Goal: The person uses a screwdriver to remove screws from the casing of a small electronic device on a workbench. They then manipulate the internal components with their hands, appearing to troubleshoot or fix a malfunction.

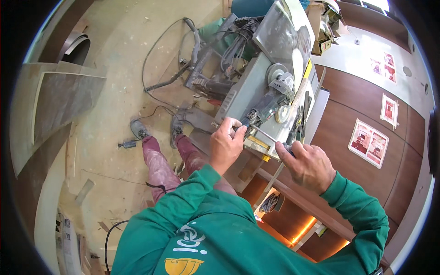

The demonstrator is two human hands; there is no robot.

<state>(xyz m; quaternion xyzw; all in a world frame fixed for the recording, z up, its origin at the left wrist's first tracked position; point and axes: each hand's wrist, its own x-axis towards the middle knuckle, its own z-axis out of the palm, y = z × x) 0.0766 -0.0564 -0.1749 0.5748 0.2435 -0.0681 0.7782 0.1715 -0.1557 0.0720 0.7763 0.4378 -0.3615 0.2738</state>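
My left hand [227, 145] is closed in a pinch, thumb against fingers, at the near edge of the grey work surface [246, 94]. A small dark and blue piece shows at its fingertips, too small to name. My right hand [308, 167] is wrapped round the dark handle of a tool with a thin metal shaft [266, 135]. That shaft slants from the right hand toward the left fingertips; whether it touches what they pinch I cannot tell. Just beyond both hands lies an angle grinder [280, 87] with a round disc, beside a small pale round piece [283, 113].
Several long hand tools [300, 120] lie right of the grinder. On the floor to the left are a black hose [167, 83], cables and a dark machine frame [201, 68]. Brown panels [357, 105] with taped-up printed sheets [369, 143] stand at the right.
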